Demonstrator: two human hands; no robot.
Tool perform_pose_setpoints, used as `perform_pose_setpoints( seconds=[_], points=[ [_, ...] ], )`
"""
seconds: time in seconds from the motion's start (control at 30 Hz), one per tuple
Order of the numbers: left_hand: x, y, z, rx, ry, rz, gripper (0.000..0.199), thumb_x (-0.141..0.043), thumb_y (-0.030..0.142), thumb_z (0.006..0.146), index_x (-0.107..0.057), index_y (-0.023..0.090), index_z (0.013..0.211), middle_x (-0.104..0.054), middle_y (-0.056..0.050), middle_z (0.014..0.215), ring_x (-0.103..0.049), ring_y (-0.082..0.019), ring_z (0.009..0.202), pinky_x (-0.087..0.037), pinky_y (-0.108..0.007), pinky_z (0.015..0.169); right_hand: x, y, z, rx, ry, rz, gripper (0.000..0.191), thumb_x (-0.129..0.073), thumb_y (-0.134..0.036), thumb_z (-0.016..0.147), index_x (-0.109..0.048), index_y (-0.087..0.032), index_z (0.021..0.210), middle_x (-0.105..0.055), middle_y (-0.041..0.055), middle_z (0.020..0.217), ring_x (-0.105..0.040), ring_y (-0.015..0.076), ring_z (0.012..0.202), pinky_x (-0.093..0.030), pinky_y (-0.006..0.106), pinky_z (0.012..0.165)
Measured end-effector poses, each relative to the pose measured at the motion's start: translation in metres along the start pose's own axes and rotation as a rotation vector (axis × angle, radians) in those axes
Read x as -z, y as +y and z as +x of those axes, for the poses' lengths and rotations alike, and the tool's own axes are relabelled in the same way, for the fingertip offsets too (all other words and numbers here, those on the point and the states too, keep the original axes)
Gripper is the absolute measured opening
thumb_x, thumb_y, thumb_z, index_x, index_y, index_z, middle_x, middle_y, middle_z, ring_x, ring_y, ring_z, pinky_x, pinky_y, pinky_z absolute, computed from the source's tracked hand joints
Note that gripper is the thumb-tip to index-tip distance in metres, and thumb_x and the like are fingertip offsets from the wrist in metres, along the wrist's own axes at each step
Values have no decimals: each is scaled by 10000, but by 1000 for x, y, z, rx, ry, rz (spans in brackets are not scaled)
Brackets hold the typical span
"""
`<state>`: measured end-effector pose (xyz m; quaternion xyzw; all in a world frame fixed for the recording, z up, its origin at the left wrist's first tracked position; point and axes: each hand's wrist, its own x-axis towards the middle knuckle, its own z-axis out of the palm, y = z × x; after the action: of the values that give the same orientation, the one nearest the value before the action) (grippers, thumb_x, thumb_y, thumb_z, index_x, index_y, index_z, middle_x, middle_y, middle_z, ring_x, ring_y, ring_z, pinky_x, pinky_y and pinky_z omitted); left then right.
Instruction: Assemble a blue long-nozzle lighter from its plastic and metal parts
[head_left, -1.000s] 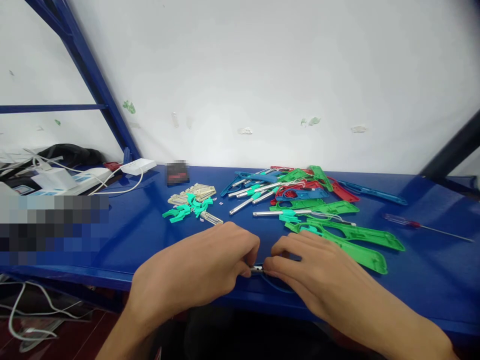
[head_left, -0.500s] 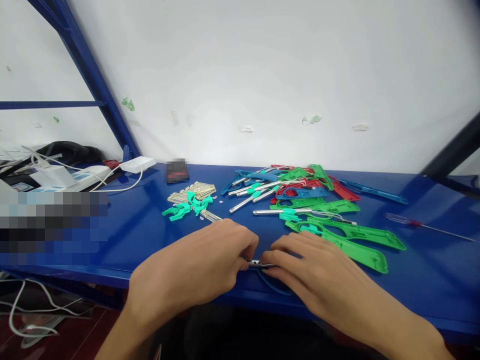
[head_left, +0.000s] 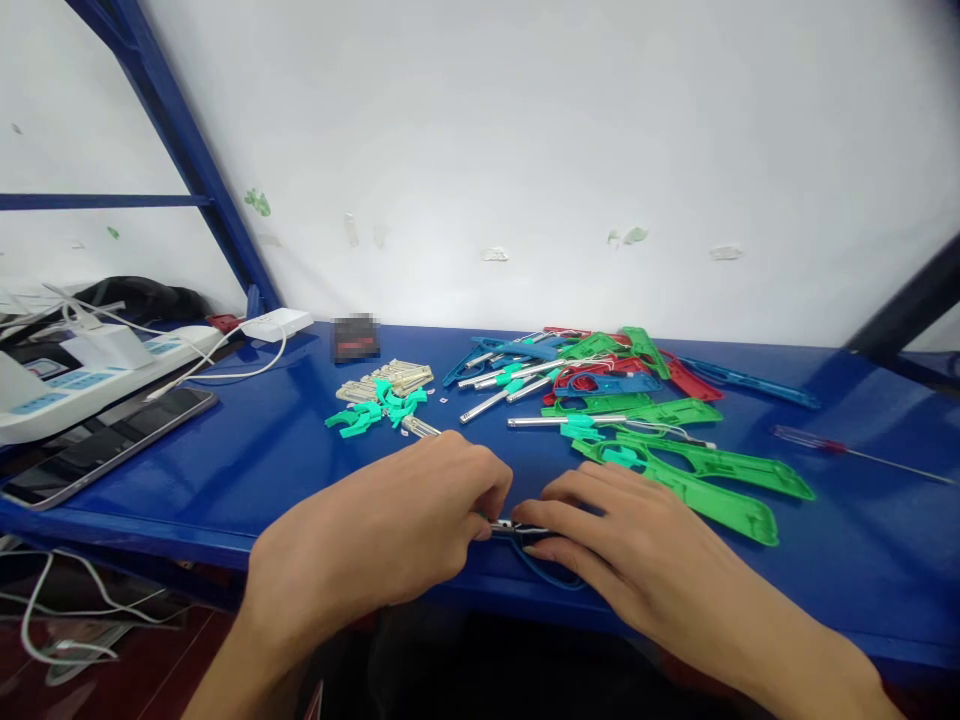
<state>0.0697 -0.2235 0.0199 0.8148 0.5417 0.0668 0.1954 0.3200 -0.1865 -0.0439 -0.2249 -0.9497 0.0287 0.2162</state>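
Near the front edge of the blue table (head_left: 247, 470), my left hand (head_left: 390, 520) is closed on the left end of a thin silver tube (head_left: 504, 527). The fingers of my right hand (head_left: 630, 540) close around the tube's right end. Below the tube, between the hands, shows a curved blue part (head_left: 551, 573), mostly hidden by my right hand. Beyond my right hand lie green shell halves (head_left: 720, 500) and a silver rod with a teal clip (head_left: 540, 422). Teal clips (head_left: 360, 418) and pale metal pieces (head_left: 397, 377) lie beyond my left hand.
A pile of blue, red and green shells with silver rods (head_left: 600, 370) sits at the back. To the right is a screwdriver (head_left: 825, 442). At left are a phone (head_left: 112, 445), a power strip (head_left: 112, 375) and white cables. A dark box (head_left: 355, 338) stands near the wall.
The right fingertips have parted slightly on the tube, and a little more of it shows between my hands. The view has shifted slightly, and the phone at left now shows clearly.
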Motion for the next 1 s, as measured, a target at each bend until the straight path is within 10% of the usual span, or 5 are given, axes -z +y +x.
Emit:
perform_pose_setpoints(
  seconds=[0.47, 1.0],
  points=[
    [-3, -1, -2, -18, 17, 3, 179, -626, 101, 961, -658, 269, 909, -686, 51, 909, -591, -181, 857, -368, -346, 724, 1, 3, 0, 80, 58, 11, 401, -624, -603, 1044, -684, -310, 1311, -767, 0, 1190, -729, 213, 978, -493, 413, 856],
    [-5, 3, -2, -2, 76, 56, 281, -489, -7, 835, -611, 245, 863, -657, 29, 889, -540, -201, 817, -326, -363, 709, 3, 1, 0, 58, -28, 122, 376, -693, -475, 1055, -690, -328, 1401, -754, 17, 1248, -713, 208, 1030, -522, 384, 877]
  ],
)
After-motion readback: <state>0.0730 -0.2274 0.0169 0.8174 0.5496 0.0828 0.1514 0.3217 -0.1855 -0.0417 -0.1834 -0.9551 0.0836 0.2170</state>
